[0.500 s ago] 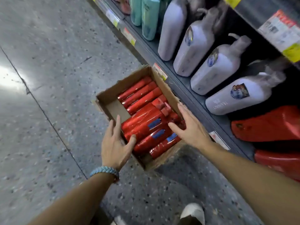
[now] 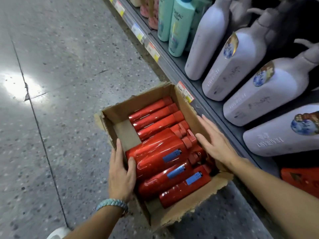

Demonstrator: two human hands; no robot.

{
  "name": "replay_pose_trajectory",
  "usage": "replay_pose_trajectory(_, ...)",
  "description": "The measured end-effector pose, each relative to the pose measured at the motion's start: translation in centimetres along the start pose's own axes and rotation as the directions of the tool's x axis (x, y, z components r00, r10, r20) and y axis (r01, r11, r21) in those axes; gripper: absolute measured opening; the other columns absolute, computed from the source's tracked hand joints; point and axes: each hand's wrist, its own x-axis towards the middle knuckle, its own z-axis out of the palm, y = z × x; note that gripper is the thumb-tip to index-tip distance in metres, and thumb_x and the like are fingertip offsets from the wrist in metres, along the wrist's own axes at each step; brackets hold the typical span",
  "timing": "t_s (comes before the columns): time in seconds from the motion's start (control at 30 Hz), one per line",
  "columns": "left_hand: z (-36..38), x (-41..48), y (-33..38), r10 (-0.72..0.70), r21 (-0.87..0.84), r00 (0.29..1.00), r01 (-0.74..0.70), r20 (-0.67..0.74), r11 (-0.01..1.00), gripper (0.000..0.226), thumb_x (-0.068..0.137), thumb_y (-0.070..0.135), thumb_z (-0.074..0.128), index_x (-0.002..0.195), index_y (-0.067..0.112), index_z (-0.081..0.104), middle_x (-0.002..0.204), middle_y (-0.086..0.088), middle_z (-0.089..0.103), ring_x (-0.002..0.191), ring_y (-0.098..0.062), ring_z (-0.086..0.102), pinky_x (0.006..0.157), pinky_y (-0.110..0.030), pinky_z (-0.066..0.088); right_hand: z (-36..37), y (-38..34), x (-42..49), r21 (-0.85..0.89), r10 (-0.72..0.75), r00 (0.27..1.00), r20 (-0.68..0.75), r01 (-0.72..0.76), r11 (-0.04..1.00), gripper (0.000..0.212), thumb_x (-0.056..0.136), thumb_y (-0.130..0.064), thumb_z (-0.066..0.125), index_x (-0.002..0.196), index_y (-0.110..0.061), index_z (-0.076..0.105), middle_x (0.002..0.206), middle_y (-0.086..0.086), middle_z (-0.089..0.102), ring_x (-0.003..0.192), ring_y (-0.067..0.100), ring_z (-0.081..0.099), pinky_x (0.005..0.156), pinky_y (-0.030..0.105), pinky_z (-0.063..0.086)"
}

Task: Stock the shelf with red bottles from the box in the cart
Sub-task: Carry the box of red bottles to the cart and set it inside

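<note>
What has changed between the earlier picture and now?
The left hand moved in against the left wall of the box, and its thumb now touches the base of the top red bottle. The right hand stays open over the right wall. Neither hand grips anything yet. The other bottles and the box lie as before.

Bare from the elbows down: left forearm [image 2: 96,221] and right forearm [image 2: 276,190], both long and slim. Around the left wrist, just behind the left hand [image 2: 120,175], wears a braided band [image 2: 112,205] in pale blue and turquoise, its plaits thick, flat and overlapping like scales. On the right hand [image 2: 217,144], nails showing at the fingertips. At the lower edge, rounded toe of a white shoe [image 2: 57,232], cut off by the frame.
</note>
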Motion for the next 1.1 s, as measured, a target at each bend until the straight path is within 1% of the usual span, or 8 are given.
replay_pose_trajectory(0.13,0.3,0.3,-0.4,0.011,-0.1,0.996,-0.021,-0.093,0.995,0.06,0.099,0.024,0.044,0.15,0.039,0.017,0.15,0.018,0.026,0.13,0.003,0.031,0.11,-0.024,0.028,0.8,0.2,1.2,-0.02,0.013,0.998,0.054,-0.012,1.0,0.065,0.103,-0.029,0.048,0.156,-0.047,0.015,0.159,-0.008,0.036,0.144,0.013,0.038,0.12,0.041,0.033)
replay_pose_trajectory(0.23,0.7,0.5,-0.5,-0.012,-0.124,0.985,-0.01,-0.174,0.992,0.066,0.095,0.013,0.048,0.148,0.043,0.021,0.137,0.027,0.033,0.113,0.01,0.041,0.087,0.003,0.028,0.9,0.1,1.5,-0.068,0.039,0.996,0.079,-0.034,0.997,0.079,0.102,-0.027,0.051,0.15,-0.061,-0.003,0.158,-0.002,0.04,0.14,0.022,0.045,0.117,0.046,0.036)
replay_pose_trajectory(0.33,1.1,0.9,-0.6,0.009,-0.152,0.98,-0.04,-0.199,0.988,0.07,0.091,0.005,0.05,0.147,0.039,0.027,0.12,0.035,0.039,0.092,0.026,0.041,0.072,0.012,0.023,1.0,-0.5,1.3,-0.09,0.071,0.994,0.08,-0.064,0.994,0.091,0.099,-0.027,0.058,0.144,-0.067,-0.01,0.147,0.009,0.054,0.131,0.03,0.055,0.112,0.048,0.042)
replay_pose_trajectory(0.57,-0.9,5.2,-1.8,0.154,-0.063,0.983,-0.161,-0.104,0.985,0.063,0.09,0.0,0.048,0.146,0.026,0.036,0.111,0.012,0.057,0.087,0.003,0.053,0.081,-0.011,0.036,2.9,-2.5,-1.6,0.016,0.094,0.995,-0.015,-0.093,0.996,0.092,0.1,-0.027,0.057,0.145,-0.065,-0.013,0.139,0.008,0.061,0.123,0.028,0.062,0.108,0.047,0.046)
replay_pose_trajectory(0.8,-3.4,7.0,-3.2,0.177,-0.083,0.984,-0.174,0.028,0.981,0.062,0.095,0.006,0.047,0.149,0.028,0.027,0.145,0.009,0.04,0.13,-0.005,0.039,0.11,-0.023,0.028,4.8,-4.8,-3.8,0.065,0.141,0.989,-0.032,-0.139,0.988,0.092,0.1,-0.025,0.058,0.151,-0.053,-0.013,0.151,0.008,0.049,0.132,0.029,0.052,0.108,0.04,0.041)
replay_pose_trajectory(0.9,-3.2,5.3,-2.6,0.16,-0.144,0.987,-0.16,-0.012,0.977,0.06,0.096,0.005,0.042,0.149,0.028,0.026,0.142,0.019,0.034,0.126,0.006,0.039,0.108,-0.015,0.029,4.3,-5.2,-3.5,-0.016,0.2,0.98,0.001,-0.2,0.98,0.091,0.101,-0.033,0.056,0.15,-0.053,-0.019,0.146,0.014,0.053,0.122,0.036,0.059,0.101,0.045,0.047)
replay_pose_trajectory(1.0,-3.0,4.1,-2.5,0.127,-0.193,0.992,-0.127,-0.014,0.973,0.053,0.101,0.013,0.036,0.149,0.03,0.023,0.136,0.023,0.032,0.099,0.03,0.038,0.082,0.006,0.031,4.2,-5.1,-3.3,-0.056,0.25,0.968,0.007,-0.25,0.967,0.093,0.101,-0.034,0.054,0.146,-0.056,-0.025,0.136,0.016,0.06,0.098,0.03,0.067,0.092,0.048,0.053)
replay_pose_trajectory(1.1,-3.4,5.0,-2.8,0.119,-0.151,0.993,-0.116,0.008,0.982,0.064,0.094,0.017,0.043,0.149,0.037,0.018,0.147,0.013,0.035,0.113,0.008,0.049,0.098,-0.017,0.042,4.5,-4.7,-3.2,-0.056,0.284,0.959,-0.011,-0.284,0.957,0.095,0.103,-0.023,0.05,0.139,-0.065,-0.028,0.113,0.013,0.07,0.079,0.023,0.065,0.084,0.049,0.057)
